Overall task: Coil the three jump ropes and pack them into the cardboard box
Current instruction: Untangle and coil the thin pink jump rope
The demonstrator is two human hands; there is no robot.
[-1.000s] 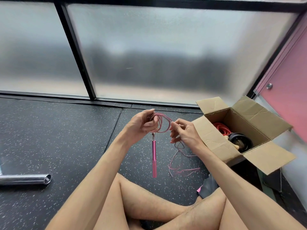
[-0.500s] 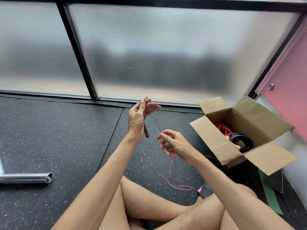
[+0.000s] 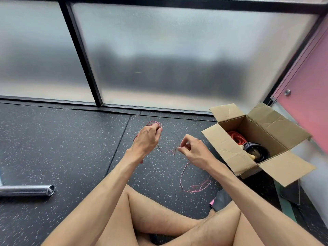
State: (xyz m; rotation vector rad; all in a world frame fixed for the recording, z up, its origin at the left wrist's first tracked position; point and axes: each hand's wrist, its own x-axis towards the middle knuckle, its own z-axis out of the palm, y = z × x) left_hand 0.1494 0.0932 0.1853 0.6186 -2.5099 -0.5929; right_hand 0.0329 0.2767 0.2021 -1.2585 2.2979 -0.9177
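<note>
My left hand [image 3: 147, 139] grips a small coil of the thin pink jump rope [image 3: 166, 151] above the floor, loops showing over its knuckles. The cord sags across to my right hand [image 3: 192, 150], which pinches it between thumb and fingertips. From there the rope drops to a loose tangle on the floor by my right knee. Its pink handle is mostly hidden behind my left wrist. An open cardboard box [image 3: 229, 151] stands at the right, holding a coiled red rope [image 3: 237, 137] and a coiled black rope [image 3: 257, 150].
I sit cross-legged on a black speckled rubber floor [image 3: 62, 148]. A chrome bar end [image 3: 26, 189] lies at the left. A frosted glass wall [image 3: 159, 59] stands ahead, a pink door [image 3: 308, 103] at the right. A dark item with a pink edge [image 3: 221, 201] lies by my right knee.
My left hand turned palm-down with the coil and moved lower. My right hand slid rightward along the cord, drawing a new length up from the floor tangle.
</note>
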